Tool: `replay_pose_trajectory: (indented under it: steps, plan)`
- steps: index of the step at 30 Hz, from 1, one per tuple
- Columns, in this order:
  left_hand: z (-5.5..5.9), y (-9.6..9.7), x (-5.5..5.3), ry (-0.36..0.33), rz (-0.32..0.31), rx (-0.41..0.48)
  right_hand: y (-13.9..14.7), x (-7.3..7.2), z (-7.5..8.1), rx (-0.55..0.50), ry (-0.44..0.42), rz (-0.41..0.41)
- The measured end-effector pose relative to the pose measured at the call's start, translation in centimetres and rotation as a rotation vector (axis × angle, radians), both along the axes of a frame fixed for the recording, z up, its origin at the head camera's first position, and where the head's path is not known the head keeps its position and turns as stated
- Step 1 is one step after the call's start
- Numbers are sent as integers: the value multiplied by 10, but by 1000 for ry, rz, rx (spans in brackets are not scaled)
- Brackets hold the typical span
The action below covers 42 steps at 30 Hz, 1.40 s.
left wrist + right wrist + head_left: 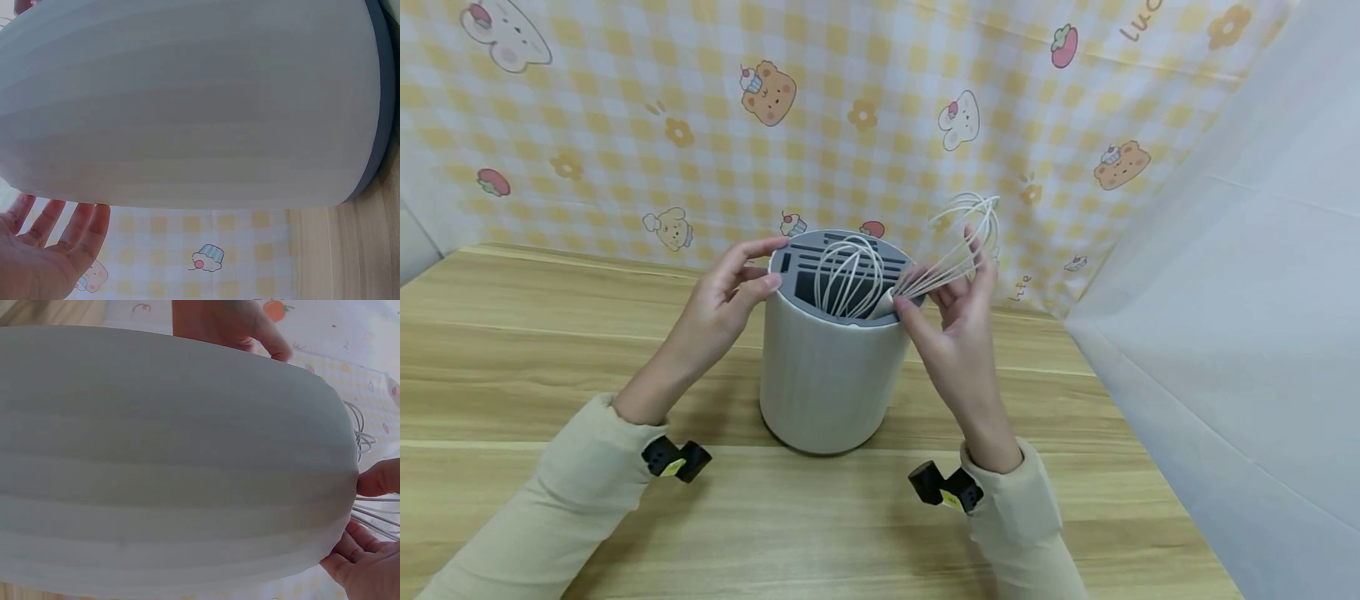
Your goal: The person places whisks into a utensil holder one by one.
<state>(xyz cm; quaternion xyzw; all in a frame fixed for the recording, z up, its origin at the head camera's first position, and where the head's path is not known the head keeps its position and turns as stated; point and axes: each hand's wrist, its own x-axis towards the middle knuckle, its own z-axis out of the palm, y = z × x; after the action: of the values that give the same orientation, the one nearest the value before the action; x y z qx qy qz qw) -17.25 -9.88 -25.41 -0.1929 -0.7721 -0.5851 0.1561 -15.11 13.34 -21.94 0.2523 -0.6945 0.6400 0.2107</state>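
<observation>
A white utensil holder with a grey slotted top stands upright. One whisk sits in its large opening, wire loops up, its handle hidden inside. A second whisk leans out to the right over the rim, with the upper end of its white handle showing at the opening. My right hand pinches this second whisk near where the wires meet the handle, thumb in front and fingers behind. On the left, my left hand rests its thumb and fingertips against the holder's upper edge, fingers only slightly bent.
The holder stands on a wood-grain table. Behind it hangs a yellow-checked cloth with cartoon prints. A white sheet borders the table on the right. Each wrist carries a small black camera.
</observation>
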Motion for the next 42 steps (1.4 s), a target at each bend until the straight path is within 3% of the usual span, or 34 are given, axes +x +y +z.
replay_pose_trajectory:
  steps: [10,19,30,42]
  plan:
    - [0,0,0,5,-3,2,-3,-4,4,38,18,31]
    - [0,0,0,2,-7,5,-2,-5,4,220,104,7]
    - [0,0,0,5,-4,-1,2,-4,4,269,35,-50]
    - [0,-1,0,1,-5,-12,14,1,13,276,9,-26]
